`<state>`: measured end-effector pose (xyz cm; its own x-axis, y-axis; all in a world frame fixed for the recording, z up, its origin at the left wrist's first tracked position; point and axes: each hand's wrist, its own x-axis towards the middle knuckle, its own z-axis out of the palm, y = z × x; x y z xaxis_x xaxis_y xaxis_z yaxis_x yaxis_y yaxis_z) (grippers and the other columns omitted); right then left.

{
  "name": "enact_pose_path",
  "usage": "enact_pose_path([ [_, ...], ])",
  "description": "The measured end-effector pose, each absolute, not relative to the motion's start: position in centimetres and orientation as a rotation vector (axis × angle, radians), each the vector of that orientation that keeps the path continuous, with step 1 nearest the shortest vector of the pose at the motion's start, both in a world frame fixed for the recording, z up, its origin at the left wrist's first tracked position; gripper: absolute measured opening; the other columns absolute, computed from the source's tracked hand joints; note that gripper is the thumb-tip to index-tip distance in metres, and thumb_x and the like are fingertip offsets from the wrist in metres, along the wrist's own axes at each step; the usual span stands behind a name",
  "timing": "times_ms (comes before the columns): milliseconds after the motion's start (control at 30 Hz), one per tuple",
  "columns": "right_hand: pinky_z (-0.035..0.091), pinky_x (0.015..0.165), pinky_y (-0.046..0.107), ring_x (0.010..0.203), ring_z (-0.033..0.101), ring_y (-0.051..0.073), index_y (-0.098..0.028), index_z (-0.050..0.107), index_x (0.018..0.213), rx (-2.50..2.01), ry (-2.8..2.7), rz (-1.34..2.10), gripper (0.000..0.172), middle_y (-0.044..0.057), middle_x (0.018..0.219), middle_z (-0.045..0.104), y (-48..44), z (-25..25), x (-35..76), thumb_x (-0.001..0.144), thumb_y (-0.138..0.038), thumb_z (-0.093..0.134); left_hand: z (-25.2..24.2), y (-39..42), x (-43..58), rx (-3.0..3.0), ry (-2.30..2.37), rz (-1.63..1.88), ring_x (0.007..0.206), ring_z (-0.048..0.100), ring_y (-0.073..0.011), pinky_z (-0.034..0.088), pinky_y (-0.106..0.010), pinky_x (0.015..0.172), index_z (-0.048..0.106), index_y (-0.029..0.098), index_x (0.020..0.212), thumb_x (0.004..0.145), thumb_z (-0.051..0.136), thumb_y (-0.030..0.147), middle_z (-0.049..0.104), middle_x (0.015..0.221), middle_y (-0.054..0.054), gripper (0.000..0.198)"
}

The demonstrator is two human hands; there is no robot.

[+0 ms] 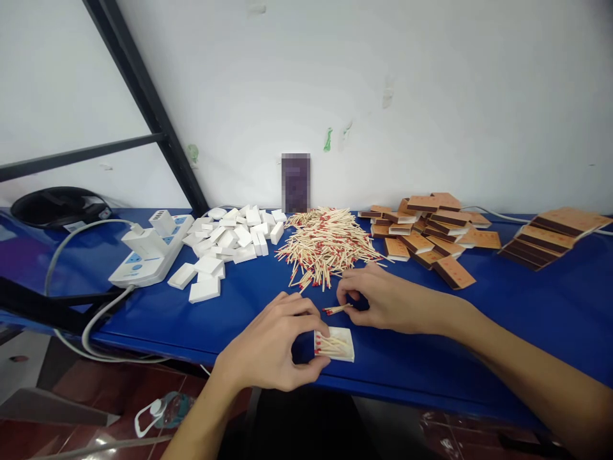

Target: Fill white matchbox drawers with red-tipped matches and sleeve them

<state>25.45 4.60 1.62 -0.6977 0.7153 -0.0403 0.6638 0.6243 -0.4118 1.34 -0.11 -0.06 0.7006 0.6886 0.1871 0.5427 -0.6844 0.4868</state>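
Note:
My left hand (280, 342) grips a small white matchbox tray (349, 348) at its left end, thumb on the near side and fingers on the far side. Several red-tipped matches lie inside the tray, heads toward the left. Just above and to the right, my right hand (380, 297) pinches a few matches (336, 310) between thumb and fingers, their red heads pointing left. Beyond both hands spreads a large heap of loose matches (330, 246).
White empty trays (234, 233) are piled at the left, beside a power strip (158, 255) with plugs and cables. Brown matchbox sleeves (426, 230) lie heaped at the right, near a row of flattened sleeves (550, 236). The blue table (479, 332) ends close to my body.

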Motion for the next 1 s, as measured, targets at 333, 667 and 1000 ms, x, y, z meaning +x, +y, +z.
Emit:
enact_pose_path([
  [333, 0.036, 0.06, 0.027, 0.069, 0.051, 0.016, -0.02, 0.058, 0.068, -1.309, -2.778, 0.554, 0.006, 0.001, 0.072, 0.059, 5.4, 2.8, 24.9, 0.069, -0.017, 0.063, -0.6, -0.1, 1.3, 2.477, 1.088, 0.545, 0.089, 0.06, -0.0198, 0.037, -0.042, 0.102, 0.052, 0.022, 0.091, 0.08, 0.072, 0.036, 0.063, 0.093, 0.002, 0.027],
  [667, 0.035, 0.057, 0.026, 0.066, 0.055, 0.016, -0.019, 0.061, 0.07, -1.22, -2.822, 0.665, 0.008, 0.001, 0.071, 0.063, 3.0, 4.2, 23.0, 0.07, -0.017, 0.068, -0.6, 0.0, 1.5, 2.461, 1.142, 0.581, 0.093, 0.058, -0.0211, 0.041, -0.04, 0.097, 0.05, 0.025, 0.103, 0.08, 0.075, 0.031, 0.063, 0.099, 0.001, 0.034],
  [1000, 0.034, 0.056, 0.026, 0.061, 0.055, 0.015, -0.02, 0.064, 0.075, -1.128, -2.802, 0.694, 0.008, -0.001, 0.063, 0.062, 2.6, 4.2, 23.4, 0.082, -0.024, 0.063, -0.6, 0.2, 1.5, 2.49, 1.064, 0.562, 0.098, 0.062, -0.0198, 0.037, -0.039, 0.1, 0.059, 0.023, 0.093, 0.086, 0.073, 0.038, 0.067, 0.101, 0.002, 0.022],
])
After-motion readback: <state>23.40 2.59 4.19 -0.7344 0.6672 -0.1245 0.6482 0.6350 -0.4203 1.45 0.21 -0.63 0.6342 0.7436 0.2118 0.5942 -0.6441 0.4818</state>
